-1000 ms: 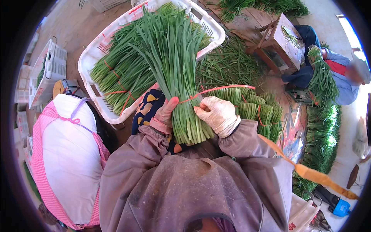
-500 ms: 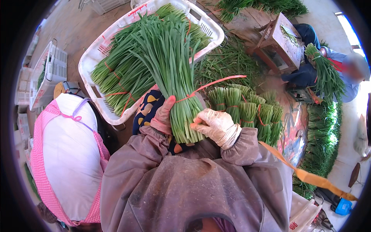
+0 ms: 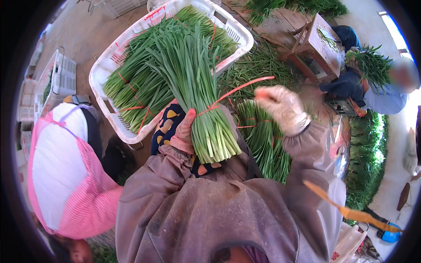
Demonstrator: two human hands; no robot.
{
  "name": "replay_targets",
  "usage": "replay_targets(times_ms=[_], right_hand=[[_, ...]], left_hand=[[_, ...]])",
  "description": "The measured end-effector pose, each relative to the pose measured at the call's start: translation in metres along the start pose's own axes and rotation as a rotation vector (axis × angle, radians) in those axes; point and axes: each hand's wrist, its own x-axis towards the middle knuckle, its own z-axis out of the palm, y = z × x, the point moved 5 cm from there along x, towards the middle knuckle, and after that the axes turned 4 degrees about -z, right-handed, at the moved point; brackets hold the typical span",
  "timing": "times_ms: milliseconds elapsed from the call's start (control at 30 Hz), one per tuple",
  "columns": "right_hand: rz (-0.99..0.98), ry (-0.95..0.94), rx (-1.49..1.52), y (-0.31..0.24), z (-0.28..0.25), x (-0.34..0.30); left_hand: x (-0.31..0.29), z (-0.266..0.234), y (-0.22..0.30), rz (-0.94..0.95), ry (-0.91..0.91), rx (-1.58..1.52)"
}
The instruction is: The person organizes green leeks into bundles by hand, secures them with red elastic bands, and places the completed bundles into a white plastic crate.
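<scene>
My left hand [image 3: 184, 133], in a pinkish glove, is closed around a bundle of garlic chives [image 3: 193, 74], its trimmed pale ends pointing down toward my lap. A red tie [image 3: 237, 93] circles the lower part of the bundle, one long loose end sticking out to the right. Beside that end, apart from the bundle, my right hand [image 3: 285, 107] is raised in a whitish glove. Its fingers are curled together, and I cannot make out whether anything is between them. Behind the held leaves, more tied bundles [image 3: 131, 94] lie in a white plastic crate [image 3: 100, 98].
More tied chive bundles [image 3: 267, 140] stand under my right arm. Loose leaves [image 3: 258, 65] litter the floor by a wooden box table [image 3: 313, 48], where a co-worker [image 3: 372, 94] holds chives. Another person in pink and white [image 3: 66, 162] bends at my left. An orange strap [image 3: 351, 213] hangs at right.
My right hand has left the bundle's cut ends and moved up and right. The left hand keeps its hold. The left person leans lower; the right co-worker's chives have been lifted.
</scene>
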Motion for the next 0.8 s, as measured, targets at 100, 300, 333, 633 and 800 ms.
replay_targets(times_ms=[100, 300, 333, 633, 800], right_hand=[[-0.087, -0.127, -0.08, -0.029, 0.049, -0.009], [0.049, -0.291, -0.053, 0.0, 0.09, 0.0], [0.124, -0.347, -0.029, 0.007, 0.091, 0.003], [-0.179, -0.184, -0.716, -0.013, 0.11, 0.006], [-0.407, -0.125, -0.62, -0.052, 0.079, -0.036]], left_hand=[[0.004, -0.017, -0.004, 0.003, 0.021, 0.079], [0.002, -0.027, -0.002, 0.037, 0.092, 0.103], [0.002, -0.033, -0.002, 0.03, 0.112, 0.089], [0.007, -0.039, 0.001, 0.074, 0.035, 0.127], [0.003, -0.032, 0.002, 0.053, 0.054, 0.121]])
